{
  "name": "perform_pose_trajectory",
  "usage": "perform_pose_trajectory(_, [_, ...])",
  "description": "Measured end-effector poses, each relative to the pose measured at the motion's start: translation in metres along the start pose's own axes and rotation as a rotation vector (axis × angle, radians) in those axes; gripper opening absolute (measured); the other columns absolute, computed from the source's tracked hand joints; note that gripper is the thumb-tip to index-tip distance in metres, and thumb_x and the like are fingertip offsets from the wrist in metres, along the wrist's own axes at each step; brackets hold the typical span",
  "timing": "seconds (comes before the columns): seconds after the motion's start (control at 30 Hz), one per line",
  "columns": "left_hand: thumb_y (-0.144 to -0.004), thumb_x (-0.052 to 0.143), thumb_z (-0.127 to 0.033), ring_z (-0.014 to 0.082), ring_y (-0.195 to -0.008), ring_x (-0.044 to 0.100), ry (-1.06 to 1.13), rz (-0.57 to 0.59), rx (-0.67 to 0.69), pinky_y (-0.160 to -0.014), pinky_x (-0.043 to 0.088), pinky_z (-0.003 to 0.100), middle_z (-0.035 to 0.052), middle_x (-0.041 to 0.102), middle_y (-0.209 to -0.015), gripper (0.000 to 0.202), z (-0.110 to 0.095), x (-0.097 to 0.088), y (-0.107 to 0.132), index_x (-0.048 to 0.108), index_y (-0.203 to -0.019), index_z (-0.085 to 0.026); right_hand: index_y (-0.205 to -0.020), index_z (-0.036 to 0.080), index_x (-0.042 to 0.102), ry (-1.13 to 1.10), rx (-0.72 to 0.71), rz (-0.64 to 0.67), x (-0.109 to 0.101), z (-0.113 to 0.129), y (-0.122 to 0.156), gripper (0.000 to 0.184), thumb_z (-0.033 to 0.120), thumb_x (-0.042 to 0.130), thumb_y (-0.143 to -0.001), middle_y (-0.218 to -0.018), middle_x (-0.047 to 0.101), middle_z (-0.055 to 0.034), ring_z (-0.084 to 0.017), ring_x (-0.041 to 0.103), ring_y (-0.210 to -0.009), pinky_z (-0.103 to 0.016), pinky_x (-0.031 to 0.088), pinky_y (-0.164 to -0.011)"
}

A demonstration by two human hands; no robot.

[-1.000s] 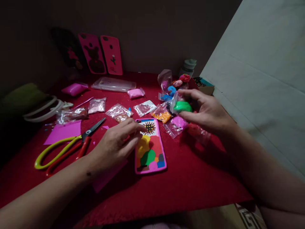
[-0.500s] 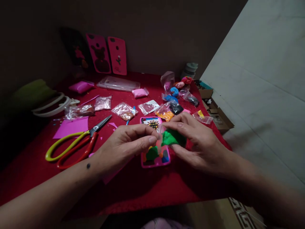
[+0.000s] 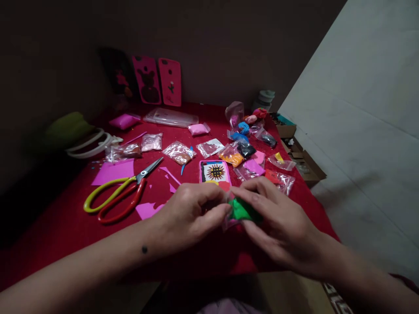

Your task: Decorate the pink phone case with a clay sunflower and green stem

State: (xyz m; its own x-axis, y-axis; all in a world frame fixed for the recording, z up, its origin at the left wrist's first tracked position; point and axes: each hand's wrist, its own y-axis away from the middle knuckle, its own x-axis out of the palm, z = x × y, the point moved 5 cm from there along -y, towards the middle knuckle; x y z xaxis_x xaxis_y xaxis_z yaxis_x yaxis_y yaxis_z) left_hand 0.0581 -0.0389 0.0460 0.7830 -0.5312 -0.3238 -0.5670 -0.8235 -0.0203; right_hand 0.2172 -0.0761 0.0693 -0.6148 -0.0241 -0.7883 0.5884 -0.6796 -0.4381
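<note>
Between both hands is a small clear plastic bag with green modelling clay (image 3: 242,210) inside. My left hand (image 3: 199,211) pinches the bag's edge between thumb and forefinger. Around the clay-filled part, my right hand (image 3: 275,218) is closed with thumb below and fingers above. Just beyond the hands lies a pink phone case (image 3: 216,173) decorated with a dark sunburst on white; its lower part is hidden by my hands. Scissors (image 3: 124,189) with one yellow and one red handle rest left of my left hand, blades partly apart.
Bags of orange (image 3: 231,156), black and pink clay lie beyond my right hand on the red cloth (image 3: 183,266). Pink sheet scraps (image 3: 147,210) lie near the scissors. Decorated phone cases (image 3: 170,83) lean on the back wall. Cardboard boxes (image 3: 309,165) stand beyond the table's right edge.
Both hands have come nearer with the green clay bag and now cover the lower part of the phone case. The view has shifted, showing more bags at right.
</note>
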Motion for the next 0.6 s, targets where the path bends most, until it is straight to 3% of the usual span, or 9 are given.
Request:
perform_pose_trajectory(0.13, [-0.092, 0.051, -0.029, 0.0092, -0.052, 0.051, 0.064, 0.126, -0.04, -0.049, 0.038, 0.019, -0.0028, 0.056, -0.057, 0.027, -0.01, 0.015, 0.009, 0.061, -0.07, -0.017, -0.154, 0.03, 0.04, 0.002, 0.038, 0.012, -0.001, 0.012, 0.023, 0.073, 0.008, 0.055, -0.086, -0.112, 0.064, -0.0137, -0.031, 0.067, -0.101, -0.044, 0.066, -0.075])
perform_pose_trajectory(0.23, [-0.093, 0.049, -0.031, 0.0081, -0.047, 0.047, 0.262, 0.201, -0.105, -0.044, 0.036, 0.018, -0.0038, 0.052, -0.054, 0.029, -0.015, 0.027, 0.016, 0.056, -0.068, -0.018, -0.152, 0.033, 0.042, -0.063, 0.08, -0.041, -0.007, 0.015, 0.037, 0.071, 0.011, 0.057, -0.085, -0.114, 0.065, -0.0119, -0.029, 0.07, -0.099, -0.042, 0.069, -0.071])
perform_pose_trajectory(0.33, [-0.092, 0.054, -0.033, 0.0064, -0.044, 0.04, 0.507, 0.195, -0.165, -0.042, 0.029, 0.017, -0.005, 0.048, -0.052, 0.028, -0.015, 0.039, 0.023, 0.056, -0.069, -0.018, -0.148, 0.036, 0.046, -0.15, 0.119, -0.052, -0.007, 0.013, 0.045, 0.07, 0.013, 0.059, -0.083, -0.115, 0.067, -0.0109, -0.03, 0.072, -0.1, -0.041, 0.069, -0.068])
perform_pose_trajectory(0.4, [-0.093, 0.057, -0.037, 0.0061, -0.044, 0.039, 0.55, 0.164, -0.19, -0.044, 0.029, 0.018, -0.005, 0.048, -0.052, 0.031, -0.012, 0.046, 0.026, 0.057, -0.069, -0.018, -0.148, 0.035, 0.045, -0.181, 0.124, -0.05, -0.004, 0.011, 0.048, 0.072, 0.014, 0.06, -0.081, -0.115, 0.068, -0.0108, -0.031, 0.072, -0.1, -0.042, 0.069, -0.069])
perform_pose_trajectory(0.5, [-0.094, 0.056, -0.042, 0.0075, -0.049, 0.043, 0.454, 0.154, -0.191, -0.047, 0.031, 0.019, -0.0045, 0.049, -0.055, 0.034, -0.007, 0.052, 0.028, 0.055, -0.069, -0.018, -0.151, 0.032, 0.042, -0.175, 0.103, -0.049, 0.001, 0.009, 0.051, 0.074, 0.015, 0.062, -0.081, -0.109, 0.068, -0.0107, -0.03, 0.071, -0.096, -0.044, 0.067, -0.071])
perform_pose_trajectory(0.6, [-0.093, 0.054, -0.034, 0.0089, -0.054, 0.045, 0.172, 0.081, -0.094, -0.049, 0.034, 0.019, -0.0039, 0.052, -0.062, 0.025, -0.007, 0.046, 0.025, 0.059, -0.074, -0.019, -0.147, 0.031, 0.044, -0.128, 0.102, -0.064, 0.002, 0.009, 0.056, 0.067, 0.013, 0.062, -0.084, -0.109, 0.067, -0.0109, -0.03, 0.068, -0.097, -0.045, 0.064, -0.076])
